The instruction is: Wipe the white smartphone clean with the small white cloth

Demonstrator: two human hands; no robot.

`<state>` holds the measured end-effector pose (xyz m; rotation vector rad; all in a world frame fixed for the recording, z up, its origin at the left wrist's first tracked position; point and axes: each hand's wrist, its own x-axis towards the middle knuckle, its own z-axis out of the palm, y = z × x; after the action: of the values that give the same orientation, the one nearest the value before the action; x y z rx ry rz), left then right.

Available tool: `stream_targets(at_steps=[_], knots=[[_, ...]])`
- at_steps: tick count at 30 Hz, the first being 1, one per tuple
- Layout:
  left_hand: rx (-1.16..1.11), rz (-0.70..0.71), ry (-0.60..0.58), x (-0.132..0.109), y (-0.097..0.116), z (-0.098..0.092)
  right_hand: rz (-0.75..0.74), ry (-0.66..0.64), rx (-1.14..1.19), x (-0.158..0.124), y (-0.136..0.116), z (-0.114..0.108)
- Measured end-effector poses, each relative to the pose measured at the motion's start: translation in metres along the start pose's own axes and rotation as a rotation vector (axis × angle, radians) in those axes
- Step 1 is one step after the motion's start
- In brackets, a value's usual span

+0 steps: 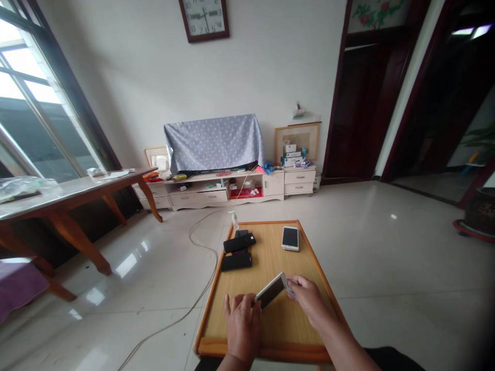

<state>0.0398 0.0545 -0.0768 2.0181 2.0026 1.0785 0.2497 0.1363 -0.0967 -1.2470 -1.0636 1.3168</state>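
The left hand (244, 322) pinches the low end of a white phone (271, 290) with a dark screen. The phone tilts up to the right, over the near part of the surface. The right hand (307, 299) pinches a small grey thing (291, 289) at the phone's top end; it is too small to tell what it is.

The surface (270, 263) is light wood with an orange-brown rim. At its far right lies another white phone (290, 237). At the far left are black phones (236, 262), some on top of each other. A pump bottle (234, 220) is by the far left corner.

All around is a shiny tile floor (154, 278), with a long pale cord (211, 281) on it. A long table (67, 186) is on the left by a window (31, 77). A clock (204, 19) hangs on the white wall (263, 62), and a dark red door (359, 113) is on the right.

By the wall is a low white cabinet (273, 186) with drawers. Its open red shelf (236, 195) holds small white things. A spotted blue-grey cloth (214, 144) hangs above it. Small boxes (291, 154) are piled at the right.
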Motion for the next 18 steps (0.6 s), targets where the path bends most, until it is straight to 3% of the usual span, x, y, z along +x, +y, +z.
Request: stream_targets(at_steps=[5, 9, 18], knots=[[0.013, -0.003, -0.012, -0.001, 0.002, -0.002, -0.180, 0.136, -0.199, -0.001, -0.008, 0.001], [0.012, 0.015, -0.012, -0.001, 0.004, -0.004, -0.363, 0.166, -0.347, -0.003, -0.018, 0.010], [0.020, 0.049, -0.020, -0.003, 0.002, -0.006, -0.431, 0.203, -0.649, -0.015, -0.030, 0.033]])
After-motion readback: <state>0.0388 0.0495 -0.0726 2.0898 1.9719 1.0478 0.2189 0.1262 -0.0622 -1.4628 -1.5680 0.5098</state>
